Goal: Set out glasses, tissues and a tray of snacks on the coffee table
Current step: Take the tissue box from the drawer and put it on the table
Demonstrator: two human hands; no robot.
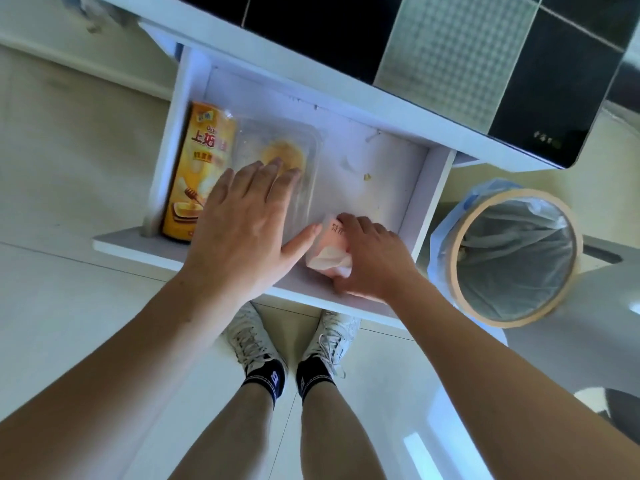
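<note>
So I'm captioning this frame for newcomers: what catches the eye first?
Two bare hands reach into an open white drawer: the left hand lies flat on a clear snack tray, the right hand holds a pink tissue pack. An orange snack can lies along the drawer's left side.

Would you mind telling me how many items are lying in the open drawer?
3: an orange snack canister at the left wall, a clear plastic tray beside it, and a pink tissue pack near the front.

Head view — steeply down, close over drawer
</note>
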